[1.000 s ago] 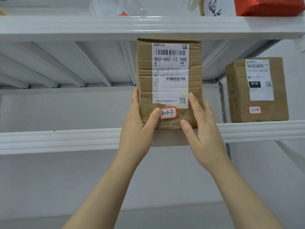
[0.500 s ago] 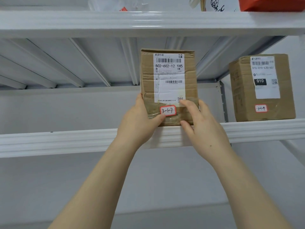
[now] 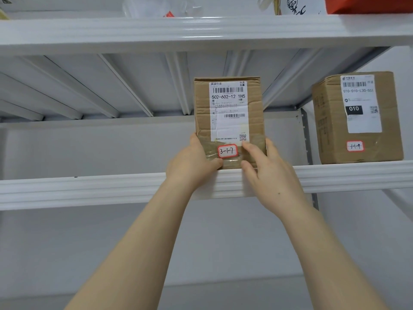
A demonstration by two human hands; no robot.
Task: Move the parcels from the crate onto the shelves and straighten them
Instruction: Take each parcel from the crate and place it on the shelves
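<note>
Brown parcel (image 3: 256, 117) stands on the shelf (image 3: 89, 189) with a white label (image 3: 228, 113). Our left hand (image 3: 192, 166) and right hand (image 3: 268, 175) hold its bottom corners.

Head view, one entry. I log two arms, both uncovered: the left forearm (image 3: 152, 238) and right forearm (image 3: 312, 242) show bare skin from the lower frame edge to the wrist. The left hand (image 3: 192, 166) and right hand (image 3: 268, 175) are bare as well. There is one small dark spot (image 3: 279, 193) on the back of the right hand, near the wrist. The nails on the fingers (image 3: 252, 151) are too small for me to read.
</note>
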